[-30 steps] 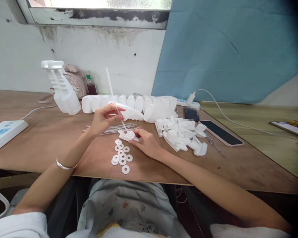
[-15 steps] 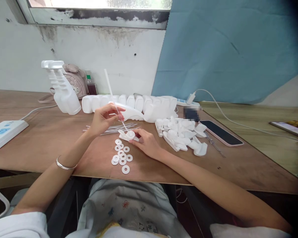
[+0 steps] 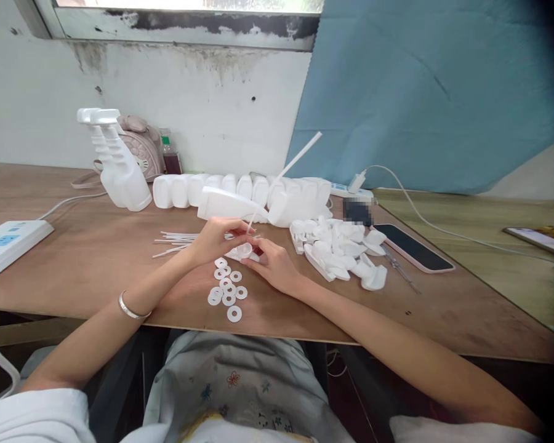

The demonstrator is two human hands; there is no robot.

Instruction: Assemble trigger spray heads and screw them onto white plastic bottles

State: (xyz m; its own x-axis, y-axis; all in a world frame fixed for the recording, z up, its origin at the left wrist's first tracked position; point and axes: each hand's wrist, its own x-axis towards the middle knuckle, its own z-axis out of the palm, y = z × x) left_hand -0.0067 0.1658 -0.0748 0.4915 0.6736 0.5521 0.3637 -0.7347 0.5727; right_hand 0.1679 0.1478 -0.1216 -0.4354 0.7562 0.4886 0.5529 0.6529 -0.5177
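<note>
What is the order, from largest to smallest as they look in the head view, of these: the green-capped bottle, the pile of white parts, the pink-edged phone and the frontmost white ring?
1. Pile of white parts
2. Pink-edged phone
3. Green-capped bottle
4. Frontmost white ring, smallest despite being nearest the camera

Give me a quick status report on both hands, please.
Left hand pinching white tube. Right hand holding white plastic piece. White washers close by, not between hands.

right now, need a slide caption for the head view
Left hand holds a white straw at a small white piece in the right hand, white rings nearby.
</note>
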